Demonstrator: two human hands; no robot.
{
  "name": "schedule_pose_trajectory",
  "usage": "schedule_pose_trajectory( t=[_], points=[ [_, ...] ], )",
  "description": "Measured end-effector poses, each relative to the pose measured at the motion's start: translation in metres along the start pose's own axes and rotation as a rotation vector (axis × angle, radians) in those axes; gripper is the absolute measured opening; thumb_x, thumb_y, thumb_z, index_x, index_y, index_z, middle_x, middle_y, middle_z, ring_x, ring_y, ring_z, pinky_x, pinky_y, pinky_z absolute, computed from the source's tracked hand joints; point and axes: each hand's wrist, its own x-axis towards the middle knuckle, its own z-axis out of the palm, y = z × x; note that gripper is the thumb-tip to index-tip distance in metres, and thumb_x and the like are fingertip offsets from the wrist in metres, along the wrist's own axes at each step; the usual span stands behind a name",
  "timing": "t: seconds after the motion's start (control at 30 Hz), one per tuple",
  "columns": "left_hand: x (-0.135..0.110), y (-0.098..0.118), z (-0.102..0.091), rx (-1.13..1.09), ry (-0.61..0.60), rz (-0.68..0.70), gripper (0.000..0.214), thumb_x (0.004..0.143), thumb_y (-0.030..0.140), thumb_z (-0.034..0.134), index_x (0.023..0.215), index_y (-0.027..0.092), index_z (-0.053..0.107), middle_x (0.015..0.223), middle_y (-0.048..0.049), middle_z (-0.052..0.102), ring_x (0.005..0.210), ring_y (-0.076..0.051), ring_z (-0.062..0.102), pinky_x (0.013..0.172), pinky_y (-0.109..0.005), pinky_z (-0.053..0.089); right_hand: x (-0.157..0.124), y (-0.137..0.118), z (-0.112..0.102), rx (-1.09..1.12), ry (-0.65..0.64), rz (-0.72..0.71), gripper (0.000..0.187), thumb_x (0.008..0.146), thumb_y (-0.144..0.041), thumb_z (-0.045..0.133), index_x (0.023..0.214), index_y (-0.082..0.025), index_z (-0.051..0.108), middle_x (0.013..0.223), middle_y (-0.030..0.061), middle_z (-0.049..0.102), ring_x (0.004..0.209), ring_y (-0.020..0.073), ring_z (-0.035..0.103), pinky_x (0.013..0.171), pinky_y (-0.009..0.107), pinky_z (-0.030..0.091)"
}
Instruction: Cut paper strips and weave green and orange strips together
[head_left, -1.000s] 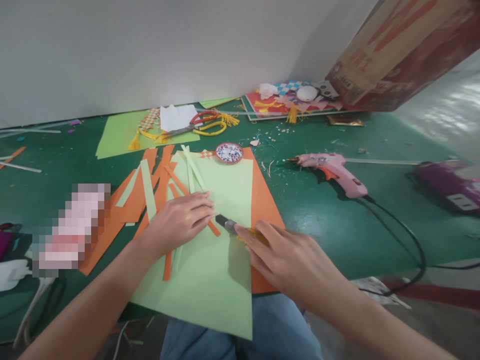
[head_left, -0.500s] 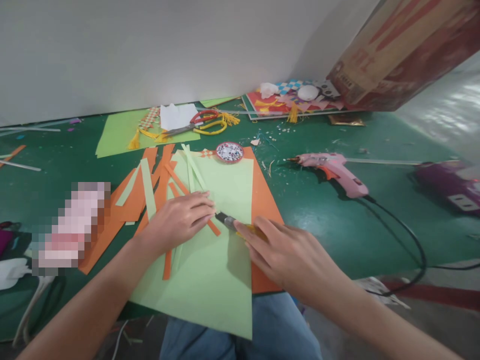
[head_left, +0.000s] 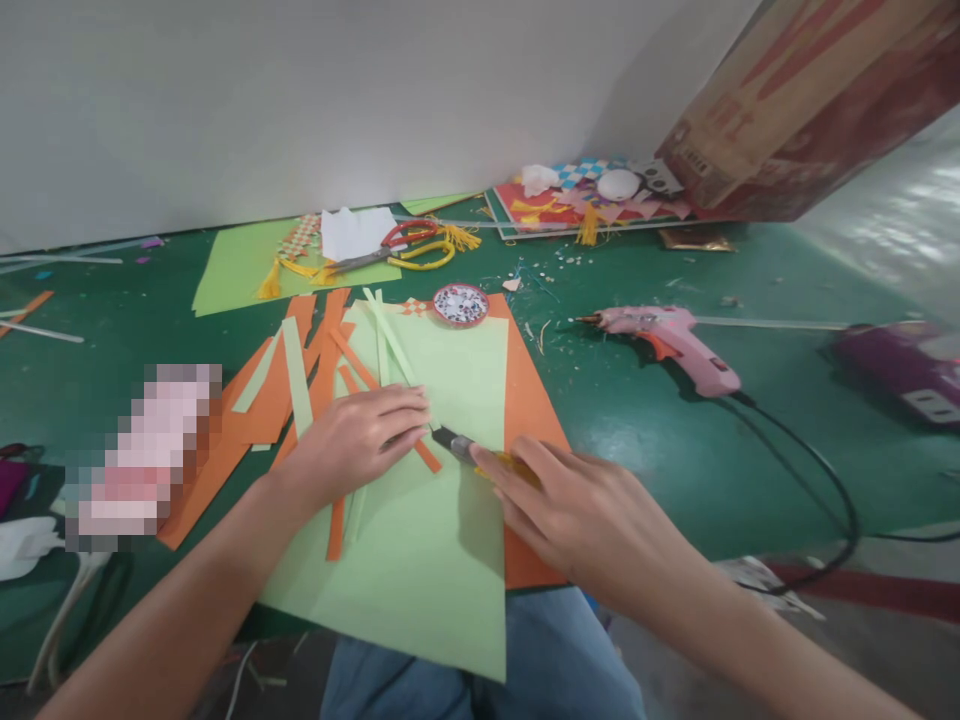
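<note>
A light green paper sheet [head_left: 442,540] lies over an orange sheet [head_left: 529,400] on the green floor. My left hand [head_left: 360,440] presses flat on the green sheet and on loose orange and green strips [head_left: 330,360], fingers stretched out. My right hand [head_left: 570,510] is closed around a yellow utility knife [head_left: 469,452]. The knife's dark tip rests on the green sheet just right of my left fingertips.
A pink glue gun [head_left: 667,340] with a black cord lies to the right. A round dish of googly eyes [head_left: 460,303] sits at the sheet's top edge. Red scissors [head_left: 390,245], tassels and craft pieces lie by the wall. A cardboard box [head_left: 810,100] leans at the right.
The knife and my right hand have crept slightly up and left along the green sheet. My left hand has stayed in place.
</note>
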Motion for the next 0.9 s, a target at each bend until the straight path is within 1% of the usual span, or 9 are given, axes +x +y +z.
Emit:
schedule_pose_trajectory(
  t=[0.13,0.4,0.7,0.9],
  points=[
    [0.0009,0.0006,-0.0006,-0.012,-0.01,0.003,0.025,0.094,0.024,0.046,0.093,0.016,0.069,0.106,-0.0063,0.072,0.106,-0.018,0.065,0.09,-0.03,0.055,0.003,-0.0006,-0.0006,-0.012,0.007,0.006,0.038,0.079,-0.012,0.055,0.116,-0.012,0.063,0.072,0.0024,0.057,0.055,0.0124,0.056,0.044,0.027,0.033],
    [0.0013,0.0002,-0.0003,-0.015,0.001,0.007,0.026,0.095,0.026,0.045,0.092,0.017,0.07,0.104,-0.0054,0.073,0.105,-0.018,0.065,0.092,-0.03,0.054,0.0028,-0.0014,-0.0003,-0.024,0.02,0.017,0.037,0.081,-0.011,0.05,0.116,-0.011,0.062,0.072,0.0031,0.057,0.053,0.0116,0.054,0.044,0.027,0.031],
    [0.0018,0.0007,0.0003,-0.024,0.011,0.017,0.024,0.094,0.024,0.047,0.091,0.015,0.069,0.103,-0.0066,0.073,0.105,-0.018,0.066,0.092,-0.03,0.054,0.004,-0.0022,0.0012,-0.037,0.022,0.032,0.036,0.084,-0.011,0.046,0.116,-0.013,0.063,0.072,0.0034,0.058,0.055,0.0112,0.055,0.045,0.026,0.032],
    [0.0023,0.0009,-0.0002,-0.036,0.028,0.02,0.025,0.094,0.024,0.046,0.09,0.015,0.069,0.102,-0.007,0.073,0.104,-0.018,0.066,0.091,-0.029,0.055,0.0084,-0.0018,0.0017,-0.035,0.013,0.047,0.038,0.081,-0.009,0.047,0.114,-0.014,0.065,0.073,0.0038,0.059,0.055,0.0111,0.053,0.046,0.025,0.032]
  ],
)
